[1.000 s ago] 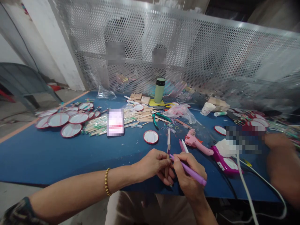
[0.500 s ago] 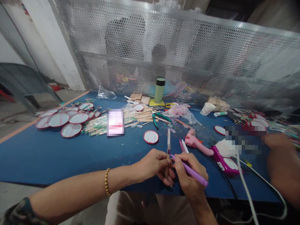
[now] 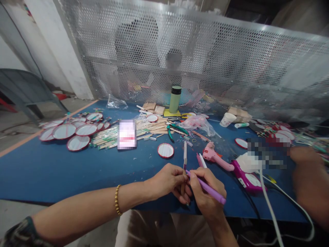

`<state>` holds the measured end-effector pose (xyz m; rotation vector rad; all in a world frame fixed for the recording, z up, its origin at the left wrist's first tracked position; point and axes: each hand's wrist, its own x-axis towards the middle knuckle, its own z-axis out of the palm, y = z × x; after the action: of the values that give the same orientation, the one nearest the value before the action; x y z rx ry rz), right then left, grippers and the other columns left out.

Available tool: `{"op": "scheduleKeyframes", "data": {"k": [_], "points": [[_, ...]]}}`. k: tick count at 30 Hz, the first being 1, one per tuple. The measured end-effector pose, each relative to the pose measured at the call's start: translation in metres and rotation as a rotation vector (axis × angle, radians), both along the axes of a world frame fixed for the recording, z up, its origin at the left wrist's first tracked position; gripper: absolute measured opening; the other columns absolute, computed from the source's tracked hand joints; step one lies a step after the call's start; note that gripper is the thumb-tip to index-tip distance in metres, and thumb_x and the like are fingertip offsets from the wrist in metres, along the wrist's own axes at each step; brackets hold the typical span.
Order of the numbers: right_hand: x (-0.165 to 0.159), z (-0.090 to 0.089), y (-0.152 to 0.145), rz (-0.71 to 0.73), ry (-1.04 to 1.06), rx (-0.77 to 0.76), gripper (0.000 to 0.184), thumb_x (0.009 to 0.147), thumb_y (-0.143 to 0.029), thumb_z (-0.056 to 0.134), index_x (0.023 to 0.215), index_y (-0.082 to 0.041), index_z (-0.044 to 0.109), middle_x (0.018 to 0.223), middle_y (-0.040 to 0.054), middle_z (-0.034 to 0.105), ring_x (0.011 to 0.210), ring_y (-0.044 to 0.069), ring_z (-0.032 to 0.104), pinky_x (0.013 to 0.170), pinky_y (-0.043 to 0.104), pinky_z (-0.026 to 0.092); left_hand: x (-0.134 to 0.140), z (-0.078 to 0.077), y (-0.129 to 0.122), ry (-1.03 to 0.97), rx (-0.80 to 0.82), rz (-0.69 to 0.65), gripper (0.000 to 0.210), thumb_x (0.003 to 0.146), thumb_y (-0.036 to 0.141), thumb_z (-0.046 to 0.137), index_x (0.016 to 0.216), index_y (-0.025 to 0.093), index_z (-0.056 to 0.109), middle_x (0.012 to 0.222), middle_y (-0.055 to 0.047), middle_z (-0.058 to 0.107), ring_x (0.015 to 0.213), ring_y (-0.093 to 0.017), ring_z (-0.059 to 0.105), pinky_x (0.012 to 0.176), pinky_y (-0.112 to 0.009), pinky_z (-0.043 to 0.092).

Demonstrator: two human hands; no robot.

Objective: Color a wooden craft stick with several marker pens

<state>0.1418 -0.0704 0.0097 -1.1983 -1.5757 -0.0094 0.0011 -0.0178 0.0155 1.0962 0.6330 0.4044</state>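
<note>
My left hand (image 3: 172,181) pinches a narrow wooden stick (image 3: 185,156), pale at its far end with a purple band just beyond my fingers. In my right hand (image 3: 209,188) is a purple marker pen (image 3: 212,192), its tip against or very close to the stick beside the band. Both hands are just over the table's near edge. Two more pens, a magenta one (image 3: 198,160) and a white one (image 3: 203,161), lie just beyond my right hand. A round red-rimmed disc (image 3: 165,150) rests ahead of my left hand.
To the right lie a pink glue gun (image 3: 217,157) and a magenta device (image 3: 248,178) with cables. Several red-rimmed discs (image 3: 64,131) and bundled sticks (image 3: 108,137) cover the left, near a bright screen (image 3: 126,134). Behind stand a green bottle (image 3: 175,99) and paper cup (image 3: 228,119). Another person's arm (image 3: 311,181) reaches in.
My right hand and the purple marker have shifted slightly left along the stick. My left hand stays nearly still, and the objects on the table have not moved.
</note>
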Motion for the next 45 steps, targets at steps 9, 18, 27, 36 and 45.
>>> {"op": "scheduleKeyframes", "data": {"k": [9,18,27,36,45], "points": [[0.0019,-0.0022,-0.0005,-0.053,-0.001,0.003,0.017,0.09,-0.023,0.059,0.075,-0.02,0.066,0.062,-0.0027,0.068,0.051,0.01,0.064,0.051,0.017,0.05,-0.0008,-0.0009,0.0006,-0.003,-0.016,-0.007,0.051,0.067,0.061,0.073,0.074,0.012,0.061,0.064,-0.006,0.066,0.054,-0.014,0.066,0.054,-0.026,0.055],[0.0008,-0.0011,-0.0008,-0.036,-0.002,0.01,0.017,0.09,-0.022,0.059,0.075,-0.02,0.065,0.063,-0.0025,0.067,0.05,0.009,0.063,0.051,0.018,0.049,-0.0006,-0.0006,0.0008,-0.001,-0.019,-0.008,0.046,0.07,0.056,0.072,0.073,0.012,0.06,0.063,-0.006,0.067,0.052,-0.013,0.065,0.054,-0.025,0.055],[0.0011,-0.0019,0.0,-0.015,0.001,0.017,0.015,0.09,-0.02,0.059,0.076,-0.019,0.065,0.064,-0.0029,0.067,0.051,0.008,0.063,0.052,0.016,0.049,-0.0004,-0.0022,0.0002,-0.011,-0.021,-0.006,0.045,0.071,0.056,0.071,0.073,0.012,0.059,0.062,-0.005,0.066,0.051,-0.013,0.064,0.052,-0.024,0.054],[0.0004,-0.0023,-0.0008,-0.025,-0.01,0.016,0.016,0.09,-0.021,0.059,0.076,-0.019,0.065,0.064,-0.0027,0.067,0.051,0.009,0.063,0.052,0.017,0.049,-0.0005,-0.0013,0.0011,-0.009,-0.012,-0.009,0.046,0.07,0.057,0.071,0.072,0.012,0.06,0.062,-0.006,0.067,0.052,-0.014,0.064,0.053,-0.026,0.054],[-0.0005,0.0,-0.0001,-0.036,-0.011,0.024,0.015,0.089,-0.021,0.059,0.075,-0.02,0.065,0.063,-0.003,0.067,0.051,0.009,0.063,0.052,0.017,0.049,0.0,-0.0012,0.0005,0.001,-0.021,-0.004,0.048,0.069,0.059,0.072,0.072,0.012,0.06,0.062,-0.005,0.067,0.05,-0.013,0.064,0.052,-0.025,0.053]]}}
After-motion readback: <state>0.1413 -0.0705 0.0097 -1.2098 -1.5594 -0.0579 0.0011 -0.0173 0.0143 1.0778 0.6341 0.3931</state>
